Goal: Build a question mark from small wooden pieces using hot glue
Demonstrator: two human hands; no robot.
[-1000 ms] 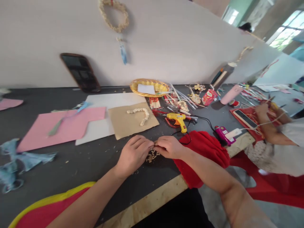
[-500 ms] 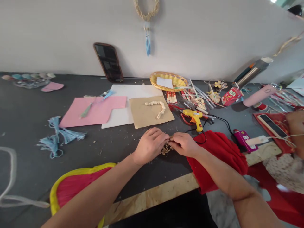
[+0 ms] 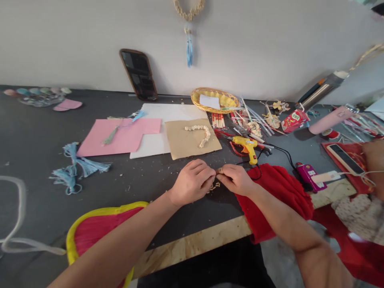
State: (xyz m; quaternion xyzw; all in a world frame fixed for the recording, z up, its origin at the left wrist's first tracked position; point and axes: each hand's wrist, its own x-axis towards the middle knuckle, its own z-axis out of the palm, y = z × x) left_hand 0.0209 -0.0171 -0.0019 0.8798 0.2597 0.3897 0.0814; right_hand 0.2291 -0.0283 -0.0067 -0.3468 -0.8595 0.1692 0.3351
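Observation:
My left hand [image 3: 193, 181] and my right hand [image 3: 235, 179] meet low over the dark table, fingers closed in a pinch. A small tan-brown piece [image 3: 220, 171] shows between their fingertips, too small to name surely; both hands appear to grip it. Under them lie several small tan pieces [image 3: 215, 186], partly hidden by my left hand. Just beyond, a curved strand of pale beads or bits [image 3: 205, 137] rests on a sheet of brown paper [image 3: 180, 146]. A yellow glue gun [image 3: 249, 149] lies to the right of my right hand.
A red cloth [image 3: 274, 192] lies under my right forearm. Left are blue tassels [image 3: 90, 165] and pink paper [image 3: 120, 144]. A wicker basket [image 3: 196, 100] and a leaning phone [image 3: 138, 75] stand at the back. Cords run to a purple power block [image 3: 310, 178]. Another person's arm [image 3: 375, 156] shows at right.
The camera view has shifted slightly. My hands stay together over the small pieces, with fingertips a little further apart and more of the brown piece showing; my left hand covers more of the pile.

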